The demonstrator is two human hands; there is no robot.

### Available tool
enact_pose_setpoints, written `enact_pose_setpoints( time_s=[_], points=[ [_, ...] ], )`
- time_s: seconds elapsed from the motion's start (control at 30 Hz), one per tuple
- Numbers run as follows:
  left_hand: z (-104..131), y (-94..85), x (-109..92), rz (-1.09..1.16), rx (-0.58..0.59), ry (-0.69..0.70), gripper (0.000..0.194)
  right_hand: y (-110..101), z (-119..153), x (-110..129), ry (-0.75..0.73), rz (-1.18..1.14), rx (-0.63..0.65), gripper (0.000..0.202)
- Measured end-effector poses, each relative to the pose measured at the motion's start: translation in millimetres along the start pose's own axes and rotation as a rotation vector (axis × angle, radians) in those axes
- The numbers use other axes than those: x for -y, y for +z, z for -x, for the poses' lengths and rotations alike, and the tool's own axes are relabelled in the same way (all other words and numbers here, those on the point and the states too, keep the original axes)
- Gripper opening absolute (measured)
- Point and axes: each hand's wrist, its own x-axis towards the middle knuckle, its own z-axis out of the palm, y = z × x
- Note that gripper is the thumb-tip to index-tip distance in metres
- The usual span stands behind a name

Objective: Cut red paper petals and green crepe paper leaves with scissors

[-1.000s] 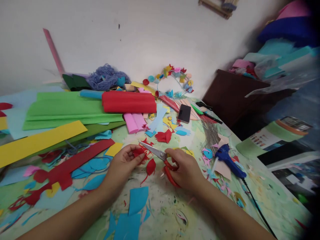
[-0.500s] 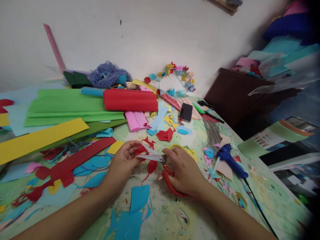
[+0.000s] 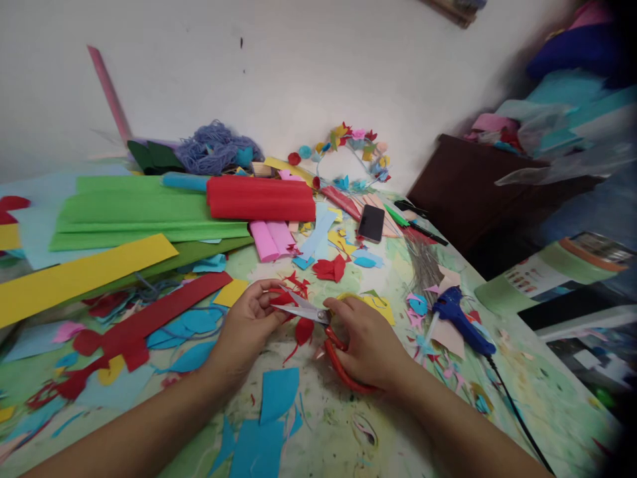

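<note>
My left hand (image 3: 253,318) pinches a small piece of red paper (image 3: 283,297), partly hidden by the fingers and the blades. In my right hand (image 3: 365,338) are scissors (image 3: 343,358) with a red-orange lower handle and a yellow upper one. Their blades point left and stand slightly apart at the red paper by my left fingertips. Just below the blades lies a red petal-shaped piece (image 3: 304,330) with a thin tail. Beyond the hands is a cluster of red cut paper (image 3: 329,268). Blue paper pieces (image 3: 279,395) lie in front, between my forearms.
A blue glue gun (image 3: 462,322) with a black cord lies at the right, near a bundle of thin wires (image 3: 423,259). Farther back are a phone (image 3: 371,223), a red paper roll (image 3: 261,198), green paper (image 3: 134,209) and a flowered wreath (image 3: 351,149). Paper scraps litter the table.
The scissor blades have closed partway, narrowing the gap between them over the red paper. Both hands stay in nearly the same place.
</note>
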Motion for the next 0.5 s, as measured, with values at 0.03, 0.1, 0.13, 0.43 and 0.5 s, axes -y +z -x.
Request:
enact_pose_setpoints(
  time_s=[0.03,0.1,0.13,0.43,0.5],
  points=[
    [-0.1,-0.4,0.5,0.006,0.005,0.004,0.044,-0.4,-0.1,0.4,-0.003,-0.001,0.003,0.053],
    [0.1,-1.4,1.3,0.018,0.016,0.014,0.043,-0.9,-0.2,1.1,-0.006,-0.003,0.007,0.05],
    [0.2,-1.9,1.6,0.02,0.022,0.017,0.043,-1.0,-0.3,1.3,-0.006,-0.003,0.009,0.049],
    [-0.7,-1.7,0.8,0.02,0.033,-0.003,0.044,-0.3,0.1,1.7,-0.004,-0.023,0.024,0.047],
    [-0.8,-1.3,0.3,0.015,0.03,-0.005,0.044,-0.5,0.2,1.5,-0.008,-0.022,0.023,0.047]
  ],
)
